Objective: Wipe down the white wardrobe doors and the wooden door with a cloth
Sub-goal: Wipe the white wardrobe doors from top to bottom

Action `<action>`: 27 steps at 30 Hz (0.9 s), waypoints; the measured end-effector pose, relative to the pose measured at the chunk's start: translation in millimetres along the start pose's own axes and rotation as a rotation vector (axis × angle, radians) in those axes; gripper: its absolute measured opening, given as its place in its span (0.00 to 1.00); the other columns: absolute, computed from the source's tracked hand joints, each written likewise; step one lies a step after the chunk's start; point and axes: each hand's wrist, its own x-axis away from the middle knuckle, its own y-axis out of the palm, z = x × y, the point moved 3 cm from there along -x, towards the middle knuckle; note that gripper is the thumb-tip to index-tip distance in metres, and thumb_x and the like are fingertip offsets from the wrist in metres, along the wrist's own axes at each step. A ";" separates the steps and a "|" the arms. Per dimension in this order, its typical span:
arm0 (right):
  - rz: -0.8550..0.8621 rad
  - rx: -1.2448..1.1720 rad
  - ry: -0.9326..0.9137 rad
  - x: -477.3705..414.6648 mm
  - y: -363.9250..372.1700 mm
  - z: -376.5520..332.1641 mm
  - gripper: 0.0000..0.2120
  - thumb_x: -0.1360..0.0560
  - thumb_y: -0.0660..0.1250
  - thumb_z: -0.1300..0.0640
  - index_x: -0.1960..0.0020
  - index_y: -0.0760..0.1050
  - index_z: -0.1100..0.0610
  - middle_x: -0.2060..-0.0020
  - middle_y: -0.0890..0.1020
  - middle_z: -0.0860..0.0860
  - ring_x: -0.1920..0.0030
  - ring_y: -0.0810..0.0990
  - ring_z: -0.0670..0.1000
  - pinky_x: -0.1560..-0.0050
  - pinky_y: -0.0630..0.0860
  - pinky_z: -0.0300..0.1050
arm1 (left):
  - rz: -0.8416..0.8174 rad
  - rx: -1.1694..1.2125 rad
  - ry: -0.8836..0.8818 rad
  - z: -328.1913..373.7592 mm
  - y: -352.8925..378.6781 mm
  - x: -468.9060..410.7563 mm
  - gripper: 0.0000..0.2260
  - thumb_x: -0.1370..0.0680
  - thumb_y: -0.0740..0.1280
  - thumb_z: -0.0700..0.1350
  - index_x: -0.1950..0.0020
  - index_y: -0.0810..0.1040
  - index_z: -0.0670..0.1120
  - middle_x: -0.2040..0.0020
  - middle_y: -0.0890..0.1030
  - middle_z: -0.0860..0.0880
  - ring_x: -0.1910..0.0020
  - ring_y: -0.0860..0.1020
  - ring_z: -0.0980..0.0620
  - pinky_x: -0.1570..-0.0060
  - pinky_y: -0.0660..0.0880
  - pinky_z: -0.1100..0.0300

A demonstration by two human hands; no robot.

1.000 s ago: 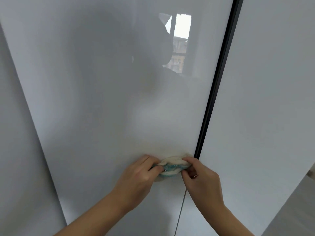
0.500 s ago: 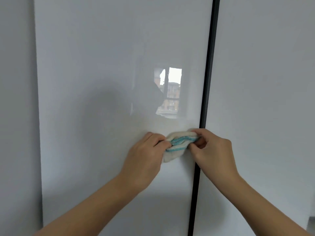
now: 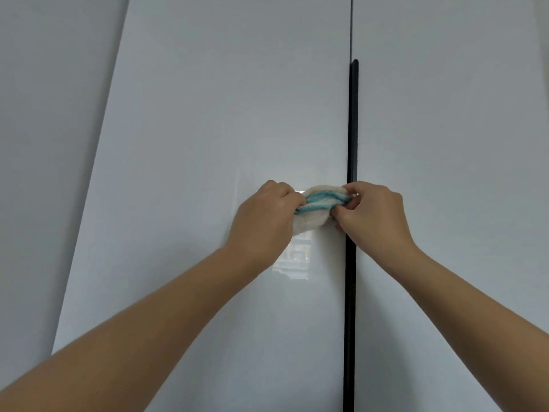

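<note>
A bunched white cloth with teal stripes (image 3: 319, 205) is held against the glossy white wardrobe door (image 3: 208, 129) at about chest height. My left hand (image 3: 266, 220) grips its left end with curled fingers. My right hand (image 3: 372, 215) pinches its right end, right over the black vertical handle strip (image 3: 352, 129) between this door and the white door to the right (image 3: 445, 144). Most of the cloth is hidden inside my two hands. No wooden door is in view.
Another white panel (image 3: 44, 144) stands to the left of the middle door, set at an angle. A faint window reflection (image 3: 292, 257) shows on the gloss just below the cloth. Both forearms reach up from the bottom edge.
My hands and the cloth have moved up the door while my view tilted upward; the top end of the black strip has come into sight. Both hands kept hold of the cloth.
</note>
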 end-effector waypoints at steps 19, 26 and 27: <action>0.070 0.082 -0.034 -161.9 -27.7 -40.3 0.12 0.36 0.64 0.62 0.55 0.80 0.65 0.63 0.84 0.60 0.66 0.77 0.54 0.66 0.74 0.43 | -0.044 -0.378 -0.042 -29.4 -18.4 -172.3 0.10 0.26 0.61 0.33 0.52 0.76 0.47 0.64 0.67 0.52 0.56 0.65 0.50 0.68 0.57 0.58; 0.051 0.110 -0.027 -202.1 -40.0 -58.5 0.10 0.35 0.64 0.61 0.56 0.79 0.62 0.63 0.82 0.55 0.62 0.81 0.54 0.68 0.74 0.41 | -0.009 -0.417 -0.062 -32.9 -23.5 -207.3 0.10 0.25 0.60 0.33 0.48 0.74 0.45 0.56 0.71 0.48 0.49 0.71 0.46 0.62 0.63 0.55; 0.065 0.115 -0.042 -207.2 -42.4 -61.0 0.08 0.34 0.64 0.61 0.57 0.78 0.62 0.64 0.81 0.54 0.65 0.78 0.54 0.70 0.70 0.39 | 0.004 -0.431 -0.062 -34.3 -23.6 -212.0 0.10 0.25 0.60 0.33 0.48 0.73 0.44 0.56 0.71 0.48 0.51 0.70 0.47 0.62 0.63 0.55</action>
